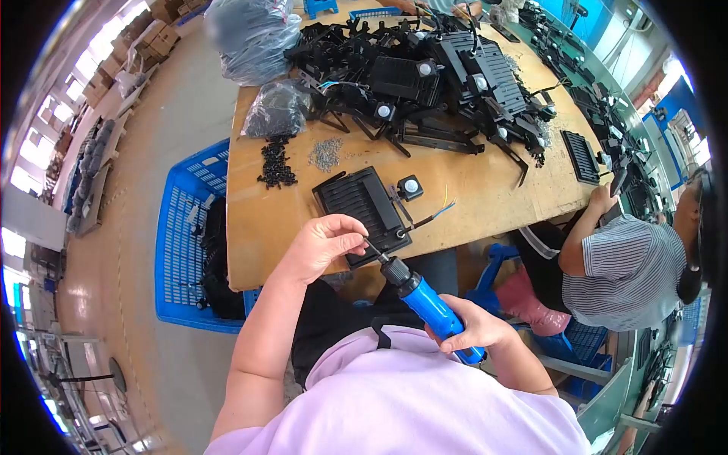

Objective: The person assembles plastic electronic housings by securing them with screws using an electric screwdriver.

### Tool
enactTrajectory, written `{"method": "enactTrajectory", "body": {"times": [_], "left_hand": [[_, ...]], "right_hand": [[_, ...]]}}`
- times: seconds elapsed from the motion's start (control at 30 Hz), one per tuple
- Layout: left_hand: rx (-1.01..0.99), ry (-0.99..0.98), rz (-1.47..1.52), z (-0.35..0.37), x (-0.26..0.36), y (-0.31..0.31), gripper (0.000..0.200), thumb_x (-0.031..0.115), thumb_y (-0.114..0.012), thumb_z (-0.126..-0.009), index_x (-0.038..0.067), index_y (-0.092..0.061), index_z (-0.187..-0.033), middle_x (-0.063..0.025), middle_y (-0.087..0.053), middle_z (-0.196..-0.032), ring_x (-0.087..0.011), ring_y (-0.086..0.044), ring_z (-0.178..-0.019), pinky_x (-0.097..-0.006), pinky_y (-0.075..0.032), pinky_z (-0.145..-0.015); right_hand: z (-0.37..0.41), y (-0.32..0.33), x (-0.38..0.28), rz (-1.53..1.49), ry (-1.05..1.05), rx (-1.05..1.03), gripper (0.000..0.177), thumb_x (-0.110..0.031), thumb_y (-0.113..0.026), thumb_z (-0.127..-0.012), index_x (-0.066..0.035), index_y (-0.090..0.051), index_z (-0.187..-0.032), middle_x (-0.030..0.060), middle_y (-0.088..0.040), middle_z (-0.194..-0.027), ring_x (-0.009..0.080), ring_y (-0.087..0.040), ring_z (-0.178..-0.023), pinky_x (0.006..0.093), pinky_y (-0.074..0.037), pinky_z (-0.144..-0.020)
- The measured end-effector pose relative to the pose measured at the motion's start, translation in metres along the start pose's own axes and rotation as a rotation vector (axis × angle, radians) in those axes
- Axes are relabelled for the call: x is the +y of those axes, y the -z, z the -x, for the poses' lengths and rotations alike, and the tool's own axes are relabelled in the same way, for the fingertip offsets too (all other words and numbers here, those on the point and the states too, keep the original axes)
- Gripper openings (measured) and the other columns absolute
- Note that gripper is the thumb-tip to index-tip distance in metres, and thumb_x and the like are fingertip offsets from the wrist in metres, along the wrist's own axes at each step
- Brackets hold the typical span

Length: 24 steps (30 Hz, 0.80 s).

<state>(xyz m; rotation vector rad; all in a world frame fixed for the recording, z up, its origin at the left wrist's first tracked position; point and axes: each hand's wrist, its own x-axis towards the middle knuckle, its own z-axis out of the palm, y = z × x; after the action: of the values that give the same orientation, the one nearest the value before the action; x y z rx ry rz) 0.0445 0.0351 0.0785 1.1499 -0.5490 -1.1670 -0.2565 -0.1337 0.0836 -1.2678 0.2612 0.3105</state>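
My right hand (476, 327) is wrapped round a blue electric screwdriver (434, 305), its black chuck and thin bit pointing up and left. At the bit's tip, the fingers of my left hand (327, 246) pinch together; whatever they hold there is too small to make out. Just beyond lies a black finned floodlight housing (360, 208) at the table's near edge. Attached at its right side are a small sensor with a white dome (410, 187) and a cable with coloured wire ends (436, 213).
On the wooden table (493, 205) are black screws (276, 163), silver screws (326, 155), a bag of black parts (274, 111) and a large pile of floodlights (402, 80). A blue crate (173, 250) stands at left. A co-worker in a striped shirt (626, 269) sits at right.
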Motion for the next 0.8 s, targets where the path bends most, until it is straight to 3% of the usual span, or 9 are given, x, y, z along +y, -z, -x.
{"method": "enactTrajectory", "body": {"times": [0.4,0.63,0.8], "left_hand": [[-0.024,0.008,0.029,-0.005,-0.001,0.002,0.013,0.004,-0.071,-0.095,0.000,-0.071,-0.108,-0.0062,-0.073,-0.098,-0.0157,-0.071,-0.089,-0.0290,-0.059,-0.084],[0.018,-0.044,-0.332,-0.002,0.015,-0.007,0.009,-0.001,-0.072,-0.092,-0.001,-0.073,-0.100,-0.0064,-0.072,-0.092,-0.0149,-0.070,-0.086,-0.0274,-0.057,-0.083],[-0.114,-0.115,-0.487,-0.002,0.032,-0.010,0.007,-0.003,-0.073,-0.090,-0.002,-0.075,-0.096,-0.0051,-0.072,-0.092,-0.0135,-0.069,-0.086,-0.0256,-0.056,-0.081]], "right_hand": [[0.004,-0.001,0.002,-0.037,-0.025,0.011,0.085,-0.035,-0.097,-0.069,0.001,-0.049,-0.128,0.0084,-0.065,-0.100,0.0150,-0.064,-0.083,0.0309,-0.056,-0.073],[0.004,0.002,0.004,-0.037,-0.037,0.003,0.087,-0.040,-0.096,-0.069,0.002,-0.049,-0.129,0.0083,-0.065,-0.098,0.0155,-0.064,-0.080,0.0312,-0.055,-0.071],[0.008,0.002,0.002,-0.256,-0.127,-0.093,0.092,-0.042,-0.095,-0.068,0.003,-0.047,-0.133,0.0096,-0.064,-0.096,0.0153,-0.064,-0.071,0.0300,-0.054,-0.065]]}}
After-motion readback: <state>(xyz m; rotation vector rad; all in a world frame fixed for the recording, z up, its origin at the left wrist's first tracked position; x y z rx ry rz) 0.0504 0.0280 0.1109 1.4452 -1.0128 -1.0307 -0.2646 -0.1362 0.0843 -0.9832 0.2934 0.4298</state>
